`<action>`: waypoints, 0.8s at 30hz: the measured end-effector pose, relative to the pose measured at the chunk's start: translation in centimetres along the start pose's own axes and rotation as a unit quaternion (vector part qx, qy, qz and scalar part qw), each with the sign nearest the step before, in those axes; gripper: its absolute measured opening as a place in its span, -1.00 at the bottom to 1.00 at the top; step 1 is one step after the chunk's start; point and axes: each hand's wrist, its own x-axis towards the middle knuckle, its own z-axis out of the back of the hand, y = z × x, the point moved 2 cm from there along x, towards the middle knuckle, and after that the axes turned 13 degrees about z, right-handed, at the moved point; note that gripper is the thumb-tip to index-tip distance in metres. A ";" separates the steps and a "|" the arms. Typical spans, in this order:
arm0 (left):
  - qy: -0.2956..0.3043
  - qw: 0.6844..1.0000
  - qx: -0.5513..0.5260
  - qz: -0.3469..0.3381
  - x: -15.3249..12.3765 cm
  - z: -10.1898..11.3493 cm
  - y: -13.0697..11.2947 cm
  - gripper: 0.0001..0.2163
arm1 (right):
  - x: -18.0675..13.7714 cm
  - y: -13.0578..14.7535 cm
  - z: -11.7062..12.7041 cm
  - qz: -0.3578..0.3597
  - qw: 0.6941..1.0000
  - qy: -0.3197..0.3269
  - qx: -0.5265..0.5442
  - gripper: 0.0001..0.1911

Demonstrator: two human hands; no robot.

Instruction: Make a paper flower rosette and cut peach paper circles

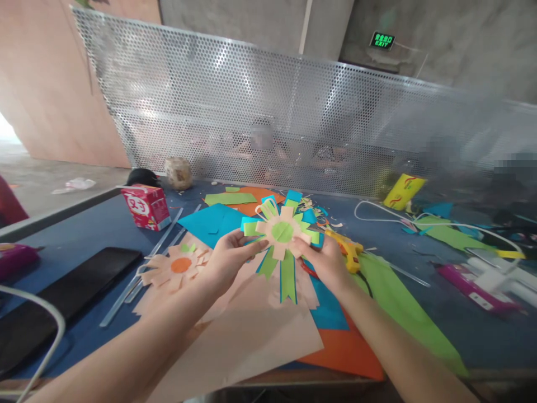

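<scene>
Two paper flowers. Green-centred flower [282,230] is up off the table, right of the red carton [146,206], with the left hand [229,254] and right hand [325,260] each pinching an edge. Orange-centred flower [180,266] lies flat, nearer than the carton. One yellow glue gun [347,246], further right.

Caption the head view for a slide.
A paper flower held between left hand and right hand, over coloured sheets on a table.
</scene>
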 end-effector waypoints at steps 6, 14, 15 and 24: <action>0.026 1.000 0.013 -0.002 0.2 0.2 0.3 -0.71 | 0.0 -0.1 -0.1 -0.013 1.000 -0.006 0.014 -0.80; 0.050 0.998 -0.001 -0.032 0.4 0.0 0.4 -0.75 | 0.0 -0.1 -0.1 -0.006 1.000 -0.011 -0.002 -0.82; 0.045 0.998 -0.003 -0.035 0.4 -0.1 0.3 -0.75 | 0.0 -0.1 -0.1 -0.006 1.000 -0.013 -0.004 -0.82; 0.031 0.997 -0.069 -0.010 -0.1 0.1 0.0 -0.75 | 0.1 -0.6 0.2 -0.018 0.999 -0.038 0.020 -0.81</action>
